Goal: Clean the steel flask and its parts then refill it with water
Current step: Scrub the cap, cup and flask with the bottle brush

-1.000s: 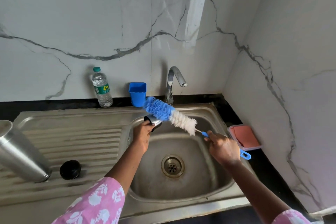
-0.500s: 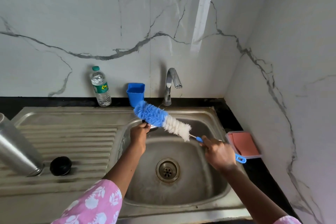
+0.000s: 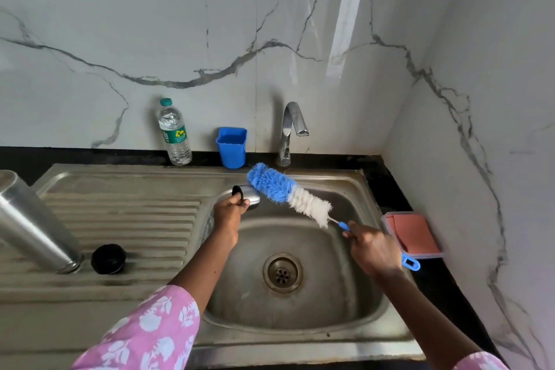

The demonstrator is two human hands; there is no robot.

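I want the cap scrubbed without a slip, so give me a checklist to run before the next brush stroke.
1. Left hand grips the steel cap: ok, fingers curled round it.
2. Right hand holds the bottle brush by its blue handle: ok.
3. Bristles meet the cap: ok, the blue end lies against it.
4. Work is over the sink basin: ok.
5. Water running from the tap: not ok, no stream shows.
6. Flask body and black stopper parked apart on the drainboard: ok.
7. Soap on the brush: cannot tell.
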